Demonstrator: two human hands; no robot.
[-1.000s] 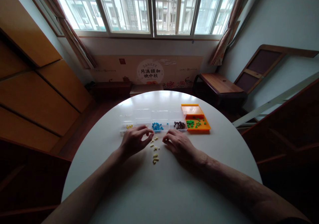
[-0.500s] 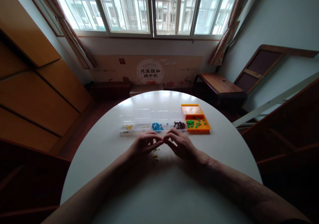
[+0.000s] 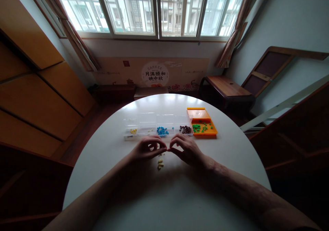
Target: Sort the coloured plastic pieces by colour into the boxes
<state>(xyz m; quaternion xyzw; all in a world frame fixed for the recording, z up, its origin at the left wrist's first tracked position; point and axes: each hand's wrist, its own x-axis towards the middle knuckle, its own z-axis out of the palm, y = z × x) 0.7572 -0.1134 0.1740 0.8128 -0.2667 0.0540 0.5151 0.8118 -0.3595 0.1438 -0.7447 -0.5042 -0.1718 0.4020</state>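
Both hands rest on a round white table (image 3: 180, 196), fingertips almost meeting. My left hand (image 3: 147, 148) is curled with thumb and fingers pinched together. My right hand (image 3: 186, 149) is curled the same way, fingertips pointing left. Whatever they pinch is too small to make out. A few pale yellow small pieces (image 3: 160, 163) lie on the table just below and between the hands. Beyond the hands stand clear plastic boxes (image 3: 146, 124) holding yellow pieces (image 3: 133, 131), blue pieces (image 3: 161, 131) and dark brown pieces (image 3: 185, 130).
An orange tray (image 3: 203, 116) with green pieces (image 3: 199, 127) stands right of the clear boxes. Behind the table are a window, a low wooden bench (image 3: 226, 87) and a printed board against the wall. Wooden panels line the left side.
My left hand came back from the clear boxes towards me and to the right. Both hands closed in until their fingertips nearly touch over the pale pieces, hiding several of them.
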